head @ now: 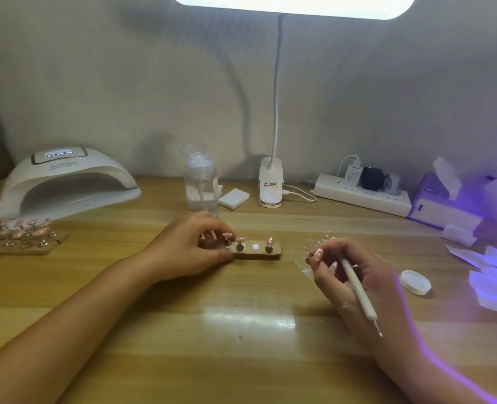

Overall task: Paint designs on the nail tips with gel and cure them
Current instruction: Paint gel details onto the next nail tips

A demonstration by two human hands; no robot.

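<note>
A small clear nail stand (256,253) lies at the middle of the wooden table, with pink nail tips (241,239) on metal pegs and one bare white spot. My left hand (189,249) grips the stand's left end, thumb at the front and fingers curled over the top. My right hand (352,275) is to the right of the stand. It pinches a pink nail tip on its peg (314,255) at the fingertips and also holds a thin white brush (358,290), whose tip points down toward me.
A white curing lamp (66,182) stands at the back left, with a rack of pink nail tips (17,234) in front of it. Behind the stand are a pump bottle (201,188), a desk lamp base (270,185) and a power strip (360,193). A white lid (415,282) and tissues (491,275) lie right.
</note>
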